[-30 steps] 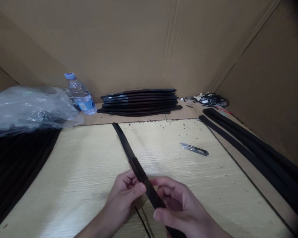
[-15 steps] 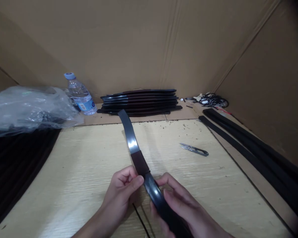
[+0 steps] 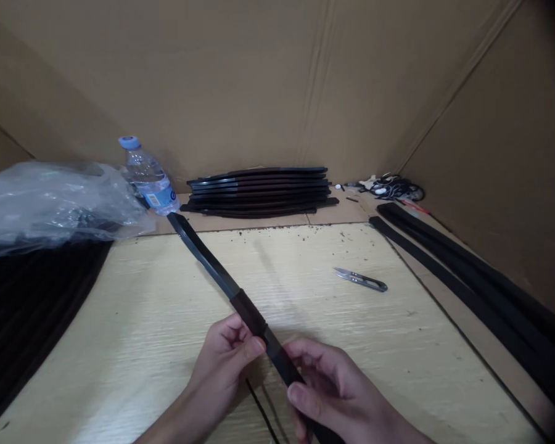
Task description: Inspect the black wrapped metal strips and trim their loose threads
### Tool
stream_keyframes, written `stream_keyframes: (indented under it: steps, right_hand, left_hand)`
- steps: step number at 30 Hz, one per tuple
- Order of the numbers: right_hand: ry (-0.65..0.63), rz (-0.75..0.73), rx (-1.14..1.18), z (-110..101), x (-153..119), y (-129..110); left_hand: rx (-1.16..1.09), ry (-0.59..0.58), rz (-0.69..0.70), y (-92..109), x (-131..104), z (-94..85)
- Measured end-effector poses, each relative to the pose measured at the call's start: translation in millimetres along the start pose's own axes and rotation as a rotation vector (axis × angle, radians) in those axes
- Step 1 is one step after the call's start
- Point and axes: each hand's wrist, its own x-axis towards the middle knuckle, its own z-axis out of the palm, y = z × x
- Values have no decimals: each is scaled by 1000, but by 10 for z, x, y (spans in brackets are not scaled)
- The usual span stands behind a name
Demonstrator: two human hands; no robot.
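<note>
A long, curved black strip (image 3: 208, 258) runs diagonally over the pale tabletop, its far end raised toward the bottle and its edge turned up. Around its middle sits a dark brown wrapped band (image 3: 248, 310). My left hand (image 3: 229, 354) pinches the strip at the near end of that band, thumb on top. Lower down, my right hand (image 3: 333, 388) grips the black part with fingers wrapped round it. A thin dark cord (image 3: 261, 409) hangs below my left hand.
Snips (image 3: 361, 280) lie on the tabletop (image 3: 166, 345). Behind are stacked dark strips (image 3: 259, 191) and a water bottle (image 3: 152, 179). Plastic wrap (image 3: 60, 200) covers dark material at left. Long black strips (image 3: 444, 271) and tangled cords (image 3: 391, 186) lie at right.
The strip has rolled onto its edge, and its far end has swung left. My right hand has shifted its grip slightly, thumb lower. My left hand has hardly moved.
</note>
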Motion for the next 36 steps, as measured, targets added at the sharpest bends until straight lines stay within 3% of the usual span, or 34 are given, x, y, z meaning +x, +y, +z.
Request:
stream_keyframes:
  steps: [5,10,14,17,20,25,30,36]
  right_hand:
    - [14,-37,12,1,12,-17]
    - [146,4,60,33,-1,-53]
    - [181,-15,51,36,-14,-46]
    - [195,-13,-14,17,-29,-26]
    - [160,-25,-27,8,-24,-44]
    - [146,-42,-146,41,0,-144]
    - [104,31,-38,50,-22,-88]
    - [131,20,-28,39,-30,-110]
  left_hand:
    - [-2,-17,-27,15,-17,38]
    - [-63,-41,-45,24,-9,74]
    - [-94,-92,-51,19,6,79]
    - [-67,-51,-17,2,7,50]
    - [-24,-8,-12,-2,-3,22]
    - [16,-47,-48,20,-23,19]
    - [-6,-101,-61,31,-34,36]
    - [38,-15,-33,48,-25,46]
